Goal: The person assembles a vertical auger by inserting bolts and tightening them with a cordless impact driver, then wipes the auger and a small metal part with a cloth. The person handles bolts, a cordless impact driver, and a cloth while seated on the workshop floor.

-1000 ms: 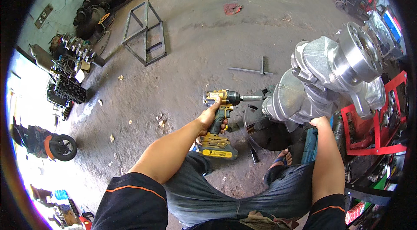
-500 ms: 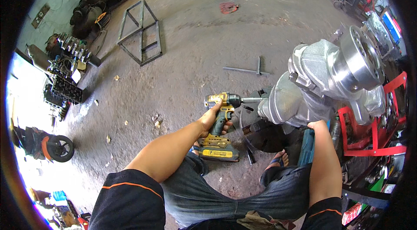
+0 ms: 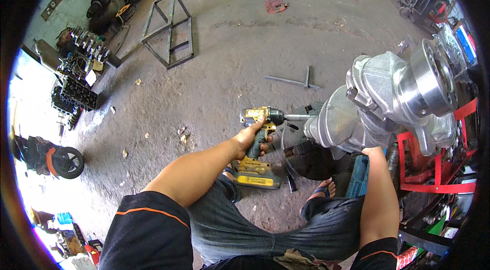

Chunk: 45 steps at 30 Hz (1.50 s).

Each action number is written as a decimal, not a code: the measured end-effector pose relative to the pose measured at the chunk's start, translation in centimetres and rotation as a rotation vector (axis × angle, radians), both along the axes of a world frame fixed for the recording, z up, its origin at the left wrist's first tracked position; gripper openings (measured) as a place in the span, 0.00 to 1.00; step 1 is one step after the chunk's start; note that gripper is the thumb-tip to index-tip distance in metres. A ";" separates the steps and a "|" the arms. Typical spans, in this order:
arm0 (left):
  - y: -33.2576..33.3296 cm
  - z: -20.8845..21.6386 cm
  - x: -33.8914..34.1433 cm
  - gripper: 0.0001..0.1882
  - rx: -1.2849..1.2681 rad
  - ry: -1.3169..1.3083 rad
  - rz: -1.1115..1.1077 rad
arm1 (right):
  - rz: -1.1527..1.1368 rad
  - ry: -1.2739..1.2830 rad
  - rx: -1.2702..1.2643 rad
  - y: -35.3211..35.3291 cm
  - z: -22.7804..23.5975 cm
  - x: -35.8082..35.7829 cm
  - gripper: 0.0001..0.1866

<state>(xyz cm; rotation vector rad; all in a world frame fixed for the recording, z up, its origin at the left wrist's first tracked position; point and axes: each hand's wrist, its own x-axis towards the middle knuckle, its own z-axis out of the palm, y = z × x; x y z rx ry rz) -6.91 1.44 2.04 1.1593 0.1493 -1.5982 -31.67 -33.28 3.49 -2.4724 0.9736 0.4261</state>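
Observation:
My left hand (image 3: 253,140) is wrapped round the grip of a yellow and black cordless impact wrench (image 3: 253,167), its battery at the bottom. A long metal socket extension (image 3: 298,117) runs from the tool's nose to the near-left end of a large grey crankshaft (image 3: 370,94). The crankshaft stands tilted, with its shiny round flange (image 3: 427,78) up at the right. My right hand (image 3: 375,151) is at the crankshaft's lower side, its fingers hidden behind the metal. Below lies a dark round part (image 3: 311,160), partly covered by the crankshaft.
Red metal frames (image 3: 434,186) and a blue object (image 3: 358,175) stand close on the right. A rectangular steel frame (image 3: 171,30) and a T-shaped bar (image 3: 291,81) lie on the floor. Engine parts (image 3: 79,91) and a wheel (image 3: 70,163) are at left.
The view has shifted slightly. My left hand still grips the impact wrench with its extension at the crankshaft, and my right hand stays at the crankshaft's lower side.

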 end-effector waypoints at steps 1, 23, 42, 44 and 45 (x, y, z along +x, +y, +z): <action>0.0 -0.1 0.0 0.28 -0.005 0.019 0.010 | 0.003 -0.001 0.002 0.0 0.0 0.0 0.23; -0.3 0.0 -0.4 0.55 0.174 -0.103 -0.034 | 0.023 -0.093 -0.037 0.9 -1.0 -1.8 0.25; 4.7 2.1 -4.9 0.24 -0.003 -0.893 -0.936 | 0.179 0.131 0.845 9.8 8.3 -7.2 0.50; 3.5 2.2 -6.7 0.24 0.001 -0.831 -1.072 | 0.314 0.077 0.647 15.1 8.2 -6.6 0.58; 3.1 2.2 -7.8 0.25 -0.058 -0.823 -1.039 | 0.366 -0.022 0.494 18.2 7.4 -5.7 0.61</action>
